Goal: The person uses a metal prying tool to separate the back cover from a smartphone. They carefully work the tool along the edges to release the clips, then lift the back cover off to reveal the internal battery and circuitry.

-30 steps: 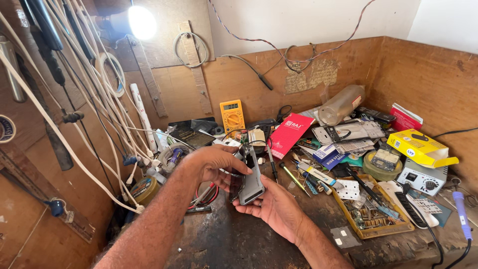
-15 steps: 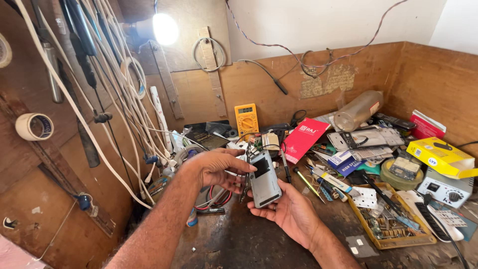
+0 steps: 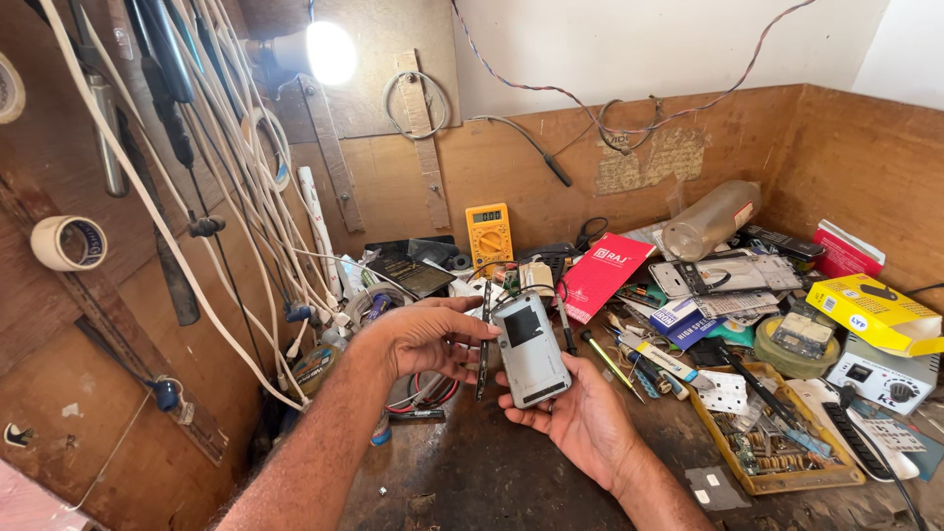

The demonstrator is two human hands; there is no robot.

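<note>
Right hand: right hand [image 3: 580,418] lies palm up under the grey phone body [image 3: 531,349], fingers cupped round its lower end; the phone rests on the fingers, back face up, tilted slightly from upright.
Left hand: left hand [image 3: 418,339] comes in from the left, fingers curled narrow round a thin dark panel [image 3: 484,339] held edge-on just beside the phone's left edge. Whether panel and phone touch, cannot tell.
Location of phone: above the bare dark patch of bench [image 3: 472,472], at the middle of the view, in front of the clutter.
Behind hands: yellow multimeter [image 3: 489,233] upright against the wooden back wall; red booklet [image 3: 605,275] leaning just right of it; a small circuit board and wires between them, partly hidden by the phone.
Right of hands: yellow-handled screwdriver [image 3: 610,359] near the right fingers; flat phone parts [image 3: 703,278]; clear plastic bottle [image 3: 710,218] on its side; yellow box [image 3: 875,310]; open tray of small parts [image 3: 777,447] at the bench edge.
Left of hands: bundle of white cables [image 3: 197,197] hanging from the side wall, crossing down toward the left forearm; roll of tape [image 3: 64,243] on a peg; coil of red and black wire [image 3: 423,388] under the left hand, mostly covered by it.
Overhead: bare lit bulb [image 3: 329,51], glare washes out the area round it.
</note>
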